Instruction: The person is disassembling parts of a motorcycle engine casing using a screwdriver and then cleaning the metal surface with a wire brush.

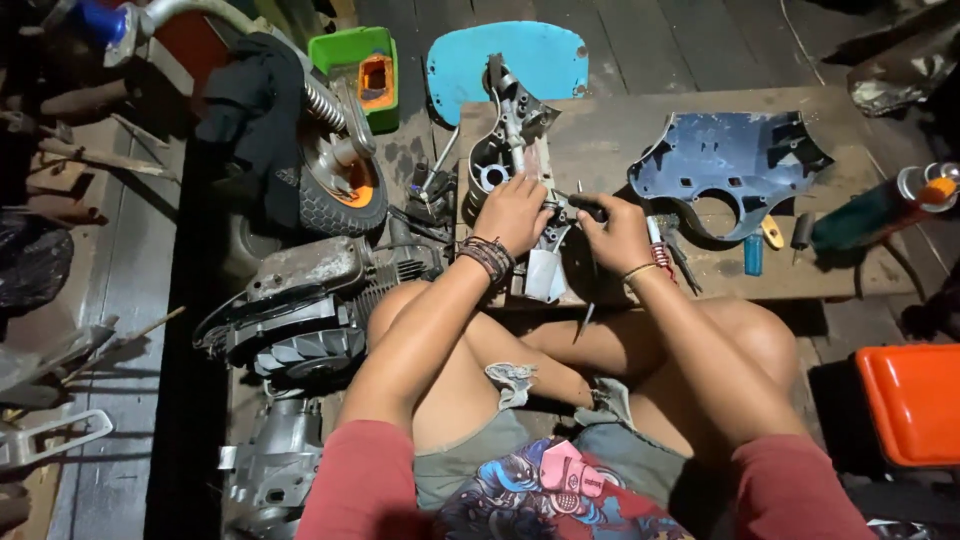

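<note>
sitting cross-legged, you press your left hand [513,212] down on the grey metal housing [510,150] lying on the low wooden board [600,140], while your right hand [618,232] just beside it grips a black-handled tool [583,208]. bare board lies behind your hands; the blue panel [728,162] crowds the right, an engine [320,300] the left.

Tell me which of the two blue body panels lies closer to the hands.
The dark blue cut-out panel on the wooden board, just beyond the right hand. The light blue rounded panel lies farther off, on the floor.
</note>
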